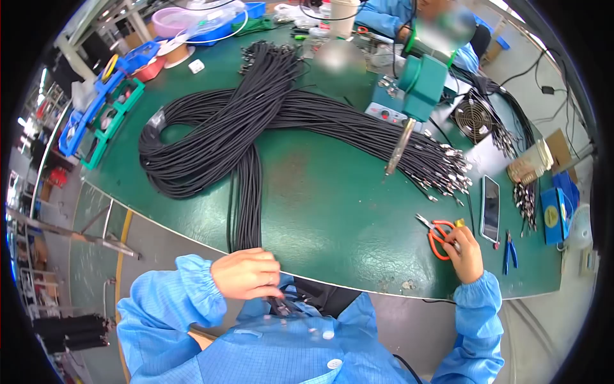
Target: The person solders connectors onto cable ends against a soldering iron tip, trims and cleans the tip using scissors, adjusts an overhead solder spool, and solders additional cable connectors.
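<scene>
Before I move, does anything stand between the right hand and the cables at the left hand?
The orange-handled pliers, at the right hand. Past them, toward the cables at the left hand, only small scraps show on the table.

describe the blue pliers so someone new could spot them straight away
On the green table, find the phone lying towards the right end. Just right of its near end are the blue pliers, handles towards the table's near edge. Their blue handles set them apart from the orange-handled pliers at the right hand, and no hand touches them.
</scene>
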Demonstrator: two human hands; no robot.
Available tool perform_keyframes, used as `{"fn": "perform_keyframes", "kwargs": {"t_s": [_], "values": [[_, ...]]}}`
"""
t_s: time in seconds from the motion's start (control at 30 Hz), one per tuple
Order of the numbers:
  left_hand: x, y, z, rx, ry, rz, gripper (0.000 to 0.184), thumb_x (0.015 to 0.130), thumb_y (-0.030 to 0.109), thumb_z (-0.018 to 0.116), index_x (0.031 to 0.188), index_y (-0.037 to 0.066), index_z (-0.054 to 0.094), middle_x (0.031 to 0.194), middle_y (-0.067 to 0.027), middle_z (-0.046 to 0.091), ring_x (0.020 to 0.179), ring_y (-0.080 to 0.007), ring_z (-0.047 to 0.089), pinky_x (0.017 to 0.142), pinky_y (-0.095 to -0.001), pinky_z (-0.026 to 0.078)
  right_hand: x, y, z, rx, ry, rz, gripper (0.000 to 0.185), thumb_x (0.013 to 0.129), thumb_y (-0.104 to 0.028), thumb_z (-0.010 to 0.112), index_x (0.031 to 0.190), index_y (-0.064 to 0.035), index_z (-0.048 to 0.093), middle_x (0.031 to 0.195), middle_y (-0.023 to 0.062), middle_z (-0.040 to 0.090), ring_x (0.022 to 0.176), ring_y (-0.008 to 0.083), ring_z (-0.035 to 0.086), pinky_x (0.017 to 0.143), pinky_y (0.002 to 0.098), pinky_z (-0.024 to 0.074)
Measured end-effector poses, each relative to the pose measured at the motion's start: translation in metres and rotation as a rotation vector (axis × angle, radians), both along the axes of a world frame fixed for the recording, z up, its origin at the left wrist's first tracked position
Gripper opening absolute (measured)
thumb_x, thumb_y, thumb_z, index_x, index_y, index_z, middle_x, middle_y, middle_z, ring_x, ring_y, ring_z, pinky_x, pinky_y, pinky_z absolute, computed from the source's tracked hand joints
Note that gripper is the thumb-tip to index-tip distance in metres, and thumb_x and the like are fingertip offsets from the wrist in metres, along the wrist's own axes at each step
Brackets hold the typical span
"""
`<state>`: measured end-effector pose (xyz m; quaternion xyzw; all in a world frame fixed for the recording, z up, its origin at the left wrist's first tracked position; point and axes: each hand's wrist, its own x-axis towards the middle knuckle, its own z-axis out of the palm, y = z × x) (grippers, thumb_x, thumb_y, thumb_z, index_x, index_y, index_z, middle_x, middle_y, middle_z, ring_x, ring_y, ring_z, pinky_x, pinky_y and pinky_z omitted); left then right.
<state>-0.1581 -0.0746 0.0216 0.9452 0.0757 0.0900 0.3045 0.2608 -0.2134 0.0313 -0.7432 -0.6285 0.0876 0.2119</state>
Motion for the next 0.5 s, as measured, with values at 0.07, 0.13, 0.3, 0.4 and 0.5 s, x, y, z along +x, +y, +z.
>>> {"fn": "perform_keyframes", "kwargs": {"t_s": [0.07, 0.13, 0.3, 0.4, 0.5], "values": [[-0.021, -0.006, 0.002, 0.195, 0.037, -0.022, 0.017, 0.075, 0.021, 0.062, 0.072, 0.007, 0.052, 0.075, -0.0043, 0.049, 0.07, -0.0202, 0.048, 0.073, -0.0296, 0.043, 0.012, -0.002, -0.002, -0.038, 0.036, -0.003, 0.014, 0.069, 0.001, 0.061, 0.08, -0.0031, 0.053, 0.085, 0.0077, 0.052, 0.071, 0.0237, 0.053, 0.065, 0.0299, 0.0435], [-0.043, -0.01, 0.0, 0.451, 0.183, -0.094, 0.017, 0.071, 0.021, 0.063, 0.069, 0.007, 0.052, 0.073, -0.0047, 0.049, 0.074, -0.0208, 0.049, 0.078, -0.0315, 0.042, 0.026, -0.007, -0.006, -0.014, 0.026, -0.029, 0.014, 0.068, 0.002, 0.061, 0.077, -0.0028, 0.052, 0.084, 0.008, 0.051, 0.069, 0.0238, 0.051, 0.064, 0.0287, 0.0423], [-0.088, -0.004, -0.002, 0.559, 0.487, -0.143, 0.021, 0.067, 0.025, 0.064, 0.072, 0.006, 0.057, 0.079, -0.0059, 0.054, 0.083, -0.021, 0.051, 0.086, -0.0325, 0.039, 0.057, -0.016, -0.009, -0.01, -0.012, -0.05, 0.013, 0.068, 0.003, 0.06, 0.077, -0.002, 0.052, 0.083, 0.0083, 0.051, 0.069, 0.024, 0.05, 0.064, 0.0287, 0.0418], [-0.095, 0.0, 0.011, 0.501, 0.665, -0.152, 0.024, 0.066, 0.027, 0.065, 0.075, 0.005, 0.06, 0.084, -0.007, 0.057, 0.089, -0.0216, 0.051, 0.09, -0.0334, 0.037, 0.062, -0.02, -0.006, -0.027, -0.067, -0.083, 0.013, 0.069, 0.003, 0.059, 0.08, -0.0013, 0.053, 0.086, 0.0083, 0.052, 0.07, 0.0236, 0.05, 0.065, 0.0293, 0.0416], [-0.083, 0.0, 0.02, 0.366, 0.615, -0.185, 0.032, 0.067, 0.031, 0.066, 0.087, 0.006, 0.06, 0.09, -0.0079, 0.058, 0.088, -0.0232, 0.054, 0.085, -0.0337, 0.043, 0.042, -0.012, 0.003, 0.059, -0.009, -0.168, 0.013, 0.07, 0.004, 0.058, 0.082, -0.0005, 0.054, 0.091, 0.0088, 0.053, 0.076, 0.0235, 0.051, 0.07, 0.0289, 0.0417]]}}
